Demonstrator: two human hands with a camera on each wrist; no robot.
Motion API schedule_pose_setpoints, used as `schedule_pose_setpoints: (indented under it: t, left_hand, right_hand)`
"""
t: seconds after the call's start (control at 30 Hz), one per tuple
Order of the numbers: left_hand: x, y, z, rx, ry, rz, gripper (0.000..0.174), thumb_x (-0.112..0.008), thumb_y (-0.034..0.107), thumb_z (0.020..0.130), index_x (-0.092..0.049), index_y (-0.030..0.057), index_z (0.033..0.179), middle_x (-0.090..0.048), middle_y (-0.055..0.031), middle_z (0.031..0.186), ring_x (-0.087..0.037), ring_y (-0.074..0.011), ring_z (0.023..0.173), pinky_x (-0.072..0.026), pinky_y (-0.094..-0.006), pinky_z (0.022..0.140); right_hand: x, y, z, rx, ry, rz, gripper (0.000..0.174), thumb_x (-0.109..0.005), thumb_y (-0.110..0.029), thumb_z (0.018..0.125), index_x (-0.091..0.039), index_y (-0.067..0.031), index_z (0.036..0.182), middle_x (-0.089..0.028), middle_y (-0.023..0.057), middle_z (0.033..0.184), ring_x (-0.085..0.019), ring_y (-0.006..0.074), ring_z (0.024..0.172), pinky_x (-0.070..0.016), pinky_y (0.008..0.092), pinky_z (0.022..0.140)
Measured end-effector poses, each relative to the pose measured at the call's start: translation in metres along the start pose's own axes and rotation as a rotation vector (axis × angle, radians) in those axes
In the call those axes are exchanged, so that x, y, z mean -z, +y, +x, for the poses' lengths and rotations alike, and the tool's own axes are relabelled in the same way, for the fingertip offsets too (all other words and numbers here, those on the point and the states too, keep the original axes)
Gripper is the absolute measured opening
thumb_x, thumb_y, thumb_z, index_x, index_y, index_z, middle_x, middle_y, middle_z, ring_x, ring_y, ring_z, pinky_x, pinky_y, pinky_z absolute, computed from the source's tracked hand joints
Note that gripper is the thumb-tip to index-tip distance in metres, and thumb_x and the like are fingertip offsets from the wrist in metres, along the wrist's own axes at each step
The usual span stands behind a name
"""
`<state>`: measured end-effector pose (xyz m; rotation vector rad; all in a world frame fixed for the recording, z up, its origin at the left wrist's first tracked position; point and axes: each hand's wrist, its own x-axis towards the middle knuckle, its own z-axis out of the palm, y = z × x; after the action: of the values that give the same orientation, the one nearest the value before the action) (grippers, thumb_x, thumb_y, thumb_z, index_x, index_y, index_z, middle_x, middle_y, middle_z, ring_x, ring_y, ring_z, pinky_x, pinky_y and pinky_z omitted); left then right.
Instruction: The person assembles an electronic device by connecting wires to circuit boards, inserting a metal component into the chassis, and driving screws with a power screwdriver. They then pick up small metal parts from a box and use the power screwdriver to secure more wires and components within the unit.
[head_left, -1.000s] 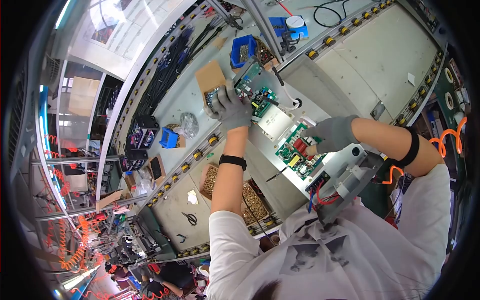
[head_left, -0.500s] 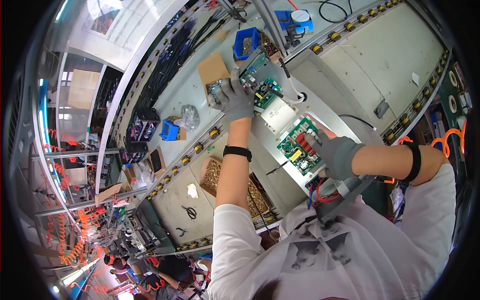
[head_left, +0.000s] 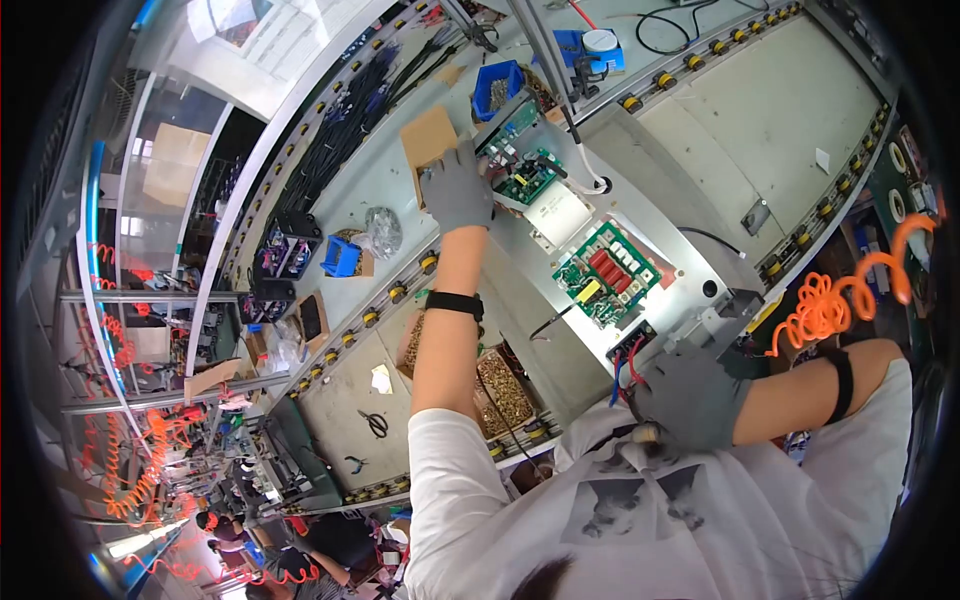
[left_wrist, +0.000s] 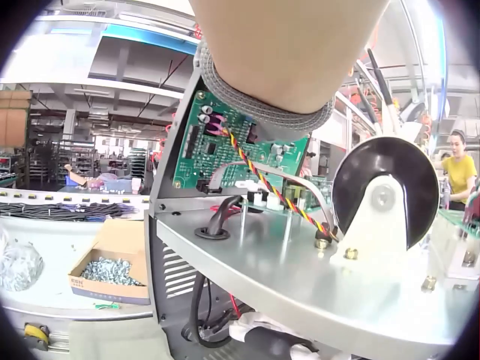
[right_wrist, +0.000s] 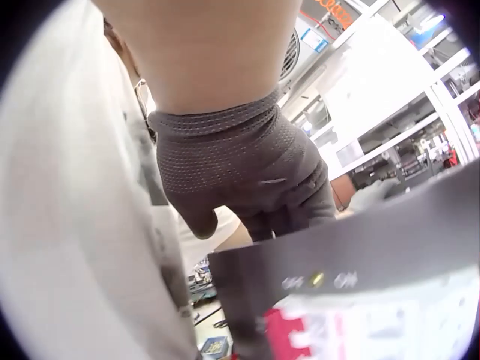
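A metal chassis (head_left: 690,262) carries a green circuit board with red components (head_left: 606,270) and another green board (head_left: 527,180) at its far end. My gloved left hand (head_left: 457,188) lies at the far end panel, beside a cardboard box of screws (left_wrist: 110,271). In the left wrist view, only its glove cuff (left_wrist: 262,112) shows; the fingers are hidden. At the near end, my gloved right hand (head_left: 692,398) is beside red and blue wires (head_left: 628,368). The right wrist view shows its thumb apart, its straight fingers passing behind a dark panel (right_wrist: 240,300) marked OFF and ON.
Blue bins (head_left: 497,88) and a clear plastic bag (head_left: 380,234) stand along the far bench. Boxes of small brass-coloured parts (head_left: 503,392) sit left of the chassis, near scissors (head_left: 374,424). An orange coiled hose (head_left: 830,305) hangs at the right.
My right hand has moved off the board with red components, down to the chassis's near end, uncovering that board. My left hand stays at the far end, its fingers closer together.
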<state>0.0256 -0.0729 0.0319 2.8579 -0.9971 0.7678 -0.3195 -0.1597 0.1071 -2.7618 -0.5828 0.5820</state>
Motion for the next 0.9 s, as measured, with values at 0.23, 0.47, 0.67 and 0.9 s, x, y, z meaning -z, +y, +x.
schedule_pose_setpoints:
  t: [0.23, 0.47, 0.67, 0.9]
  left_hand:
    - [0.026, -0.024, -0.003, -0.070, -0.289, 0.100, 0.028, -0.061, 0.021, 0.079, -0.055, 0.0122, 0.104, -0.058, -0.0080, 0.098, -0.061, -0.0257, 0.091, -0.0474, -0.0378, 0.077]
    - [0.096, -0.040, -0.108, 0.157, -0.452, 0.011, 0.020, -0.055, 0.020, 0.079, -0.057, 0.0111, 0.097, -0.058, -0.0123, 0.095, -0.062, -0.0305, 0.084, -0.0496, -0.0415, 0.070]
    - [0.119, -0.042, -0.166, 0.194, -0.294, -0.322, 0.034, -0.055, 0.028, 0.081, -0.056, 0.0080, 0.108, -0.059, -0.0153, 0.097, -0.060, -0.0336, 0.083, -0.0478, -0.0434, 0.069]
    - [0.110, -0.044, -0.222, 0.208, 0.155, -0.782, 0.047, -0.054, 0.017, 0.081, -0.045, -0.0050, 0.122, -0.054, -0.0159, 0.094, -0.052, -0.0278, 0.076, -0.0431, -0.0380, 0.069]
  right_hand:
    - [-0.038, 0.035, -0.012, 0.169, 0.446, 0.065, 0.019, -0.066, -0.033, 0.062, -0.062, -0.0192, 0.074, -0.056, -0.0006, 0.065, -0.056, 0.0200, 0.060, -0.0411, 0.0342, 0.059]
    - [-0.018, 0.072, -0.046, 0.099, 0.580, 0.130, 0.036, -0.066, -0.046, 0.067, -0.059, -0.0111, 0.064, -0.054, 0.0068, 0.060, -0.055, 0.0275, 0.062, -0.0403, 0.0381, 0.057]
    - [-0.019, -0.017, 0.035, -0.287, 0.806, 0.118, 0.011, -0.067, -0.015, 0.068, -0.059, -0.0084, 0.071, -0.056, 0.0072, 0.073, -0.055, 0.0272, 0.071, -0.0443, 0.0382, 0.063]
    - [-0.055, -0.047, 0.194, -0.352, 0.519, 0.315, 0.057, -0.063, -0.012, 0.075, -0.041, -0.0109, 0.128, -0.053, 0.0085, 0.112, -0.059, 0.0284, 0.093, -0.0501, 0.0390, 0.071]
